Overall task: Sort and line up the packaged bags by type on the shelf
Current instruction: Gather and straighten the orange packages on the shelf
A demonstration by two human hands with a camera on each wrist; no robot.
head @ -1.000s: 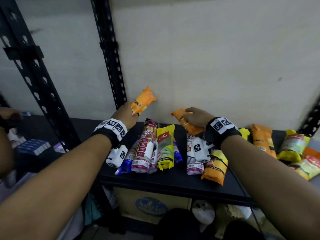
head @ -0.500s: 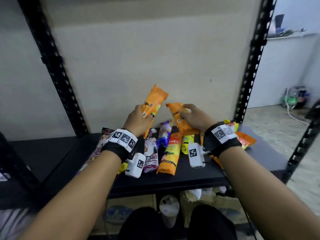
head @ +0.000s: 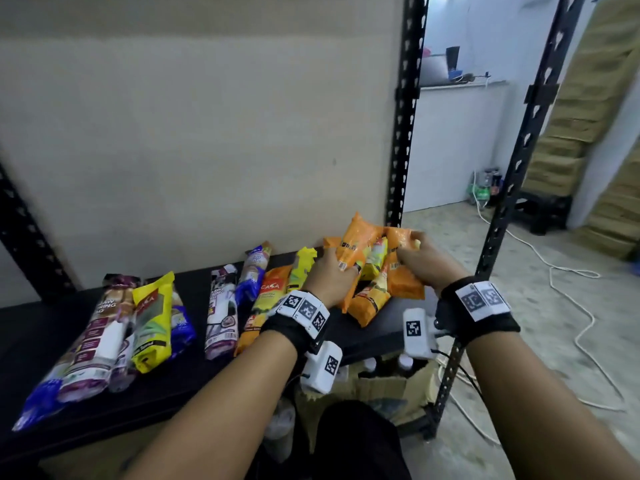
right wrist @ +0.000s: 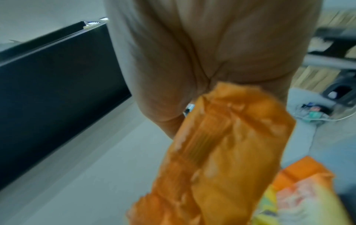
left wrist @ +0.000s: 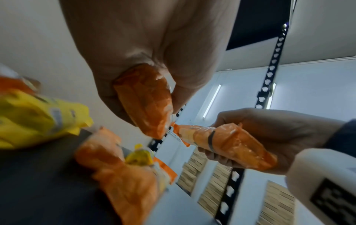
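Note:
My left hand (head: 330,277) grips an orange bag (head: 356,245) above the right end of the black shelf (head: 194,386); the left wrist view shows that orange bag (left wrist: 146,103) clamped in the fist. My right hand (head: 420,265) grips a second orange bag (head: 403,268) beside it, and the bag (right wrist: 221,152) fills the right wrist view. Both hang over a heap of orange and yellow bags (head: 372,299). Further left lie an orange-yellow bag (head: 266,303), purple-white bags (head: 221,310), blue bags (head: 254,271) and a yellow bag (head: 152,317).
Black perforated uprights (head: 405,109) stand at the shelf's right end, with open floor and a white cable (head: 568,271) beyond. A cardboard box (head: 381,386) sits under the shelf. The front strip of the shelf is bare. Stacked cartons (head: 595,109) fill the far right.
Both hands have carried their orange bags rightward to the shelf's right end, and now hold them low over the heap there. My head has turned right with them.

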